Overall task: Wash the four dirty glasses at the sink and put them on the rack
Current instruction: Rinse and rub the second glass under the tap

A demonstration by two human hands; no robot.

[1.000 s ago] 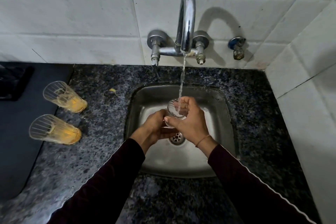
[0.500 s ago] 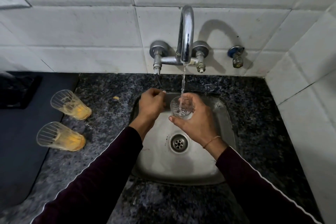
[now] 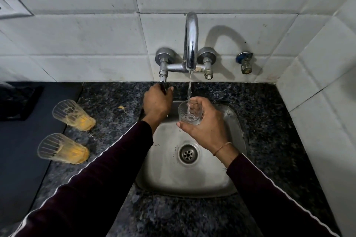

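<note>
While the thin stream from the tap [image 3: 191,44] runs into it, the clear glass [image 3: 189,111] sits upright over the back of the sink [image 3: 192,179], wrapped in the curled fingers and thumb of the right hand [image 3: 204,127]. It looks clean inside, so this reads as the closing rinse of one glass. The left hand [image 3: 157,102] reaches up to the dark tap handle [image 3: 163,86] under the left valve, fingers closed about it, likely to shut the water or trim the flow. The next move would call for tipping the glass out over the drain [image 3: 188,154] and carrying it to the rack, which is not in view, so I cannot say which way that carry goes. Two dirty glasses [image 3: 63,148] with orange dregs lie on their sides on the granite counter [image 3: 269,121], left of the sink, well apart from both hands; a fourth glass is not visible. Room is tight behind, with the spout just above the rim and the tiled wall [image 3: 317,102] closing the right side; the open way out is toward the person and leftward, over the counter.
</note>
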